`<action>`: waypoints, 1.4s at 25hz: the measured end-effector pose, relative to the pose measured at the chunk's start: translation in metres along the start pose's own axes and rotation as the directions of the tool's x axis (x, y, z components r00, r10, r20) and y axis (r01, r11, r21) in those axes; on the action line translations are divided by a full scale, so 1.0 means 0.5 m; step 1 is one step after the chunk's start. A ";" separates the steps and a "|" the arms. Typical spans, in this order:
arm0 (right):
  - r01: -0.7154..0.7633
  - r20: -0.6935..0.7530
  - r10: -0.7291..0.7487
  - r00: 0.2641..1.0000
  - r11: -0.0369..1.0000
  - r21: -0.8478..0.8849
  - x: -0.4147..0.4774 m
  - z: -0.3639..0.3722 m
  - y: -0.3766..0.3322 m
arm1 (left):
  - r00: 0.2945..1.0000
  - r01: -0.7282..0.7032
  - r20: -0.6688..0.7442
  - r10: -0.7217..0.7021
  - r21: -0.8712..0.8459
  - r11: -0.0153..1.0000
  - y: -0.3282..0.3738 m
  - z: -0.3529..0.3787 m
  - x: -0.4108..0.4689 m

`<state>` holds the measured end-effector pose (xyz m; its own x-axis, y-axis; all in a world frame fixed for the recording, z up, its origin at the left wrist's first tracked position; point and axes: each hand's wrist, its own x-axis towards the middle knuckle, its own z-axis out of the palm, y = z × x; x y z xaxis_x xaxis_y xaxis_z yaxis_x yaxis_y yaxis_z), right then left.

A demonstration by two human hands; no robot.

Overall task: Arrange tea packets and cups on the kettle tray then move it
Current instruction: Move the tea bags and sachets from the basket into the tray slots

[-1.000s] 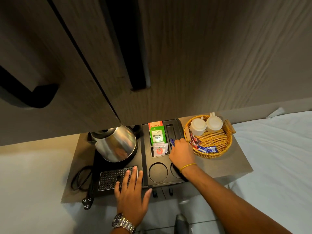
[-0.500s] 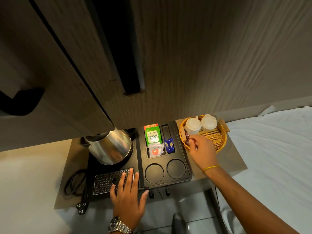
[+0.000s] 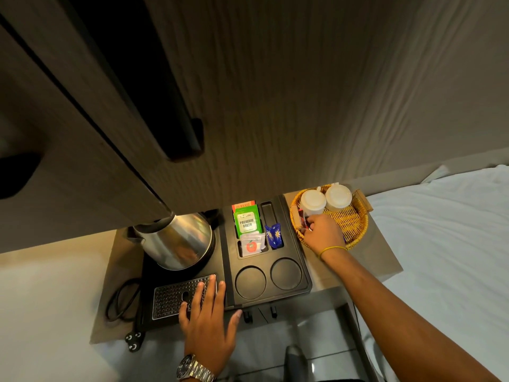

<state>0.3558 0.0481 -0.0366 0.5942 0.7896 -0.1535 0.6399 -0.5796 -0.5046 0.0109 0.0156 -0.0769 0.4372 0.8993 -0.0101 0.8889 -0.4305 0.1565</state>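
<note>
- At lower centre of the frame, the black kettle tray (image 3: 303,271) sits on a small bench (image 3: 382,257) against a wood-grain wall, with a white bed (image 3: 446,244) at the right
- Left hand (image 3: 209,323), wearing a wristwatch, lies flat with its fingers spread over the perforated drip grate (image 3: 170,299) at the tray's lower left; judged to be steadying the tray while the other hand works
- Right hand (image 3: 322,234), with a yellow band at the wrist, reaches into the wicker basket (image 3: 355,221) just right of the tray; its fingers are closed in a pinch on a small red sachet (image 3: 301,220) near the basket's left rim, judged a pick-up for transfer to the tray
- Two white cups (image 3: 312,202) stand upturned, side by side, at the basket's upper edge; neither is on the tray yet
- The tray's two round cup recesses (image 3: 250,282) at lower right are bare, evidently reserved for those cups
- Packet slots above the recesses already hold a green tea packet (image 3: 246,223) with a red one behind it, a white packet with a red emblem (image 3: 251,245), and a blue sachet (image 3: 274,235) standing in the narrow slot
- Steel kettle (image 3: 179,241) sits on its base at the tray's upper left; its cord (image 3: 121,301) coils on the bench at the left, a snag risk when the tray is moved
- Judgement: packet stage nearly done; cups and move outstanding
</note>
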 end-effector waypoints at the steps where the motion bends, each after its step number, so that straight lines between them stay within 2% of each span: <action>1: -0.006 0.021 0.005 1.000 1.000 0.013 0.003 -0.002 0.002 | 1.000 0.002 0.001 -0.002 0.001 1.000 0.000 0.000 -0.001; 10: -0.094 -0.048 0.103 0.994 0.983 0.159 -0.010 -0.010 0.004 | 1.000 0.013 -0.005 -0.013 0.013 1.000 0.000 0.000 -0.001; 17: -0.054 -0.166 0.113 0.980 0.944 0.326 -0.029 -0.022 0.012 | 1.000 0.014 -0.010 -0.014 0.003 1.000 0.002 0.004 -0.002; 20: 0.018 -0.267 0.088 0.960 0.928 0.371 -0.044 -0.036 -0.001 | 1.000 0.012 -0.003 -0.012 0.001 1.000 0.001 0.005 -0.001; 23: 0.156 -0.333 -0.020 0.943 0.908 0.388 -0.057 -0.040 -0.050 | 1.000 0.011 -0.002 -0.011 0.007 1.000 -0.001 0.008 0.000; 25: 0.204 -0.273 -0.109 0.956 0.915 0.347 -0.055 -0.018 -0.097 | 1.000 0.012 -0.003 -0.012 0.010 1.000 -0.001 0.006 -0.001; 28: 0.191 -0.141 -0.172 0.975 0.973 0.130 -0.032 0.023 -0.154 | 1.000 0.008 0.002 -0.008 0.019 1.000 0.002 -0.001 -0.002; 30: 0.174 -0.061 -0.175 0.983 0.985 -0.024 -0.015 0.037 -0.179 | 1.000 0.013 0.009 -0.013 0.020 1.000 0.003 -0.005 -0.001; 35: 0.127 0.014 -0.126 0.992 0.978 -0.165 0.017 0.047 -0.207 | 0.999 0.019 0.028 -0.019 0.014 1.000 0.002 -0.004 0.001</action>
<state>0.2832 0.1196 -0.0057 0.5016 0.8592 -0.1005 0.7816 -0.4999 -0.3731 0.0117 0.0157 -0.0746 0.4236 0.9049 -0.0404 0.8989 -0.4144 0.1425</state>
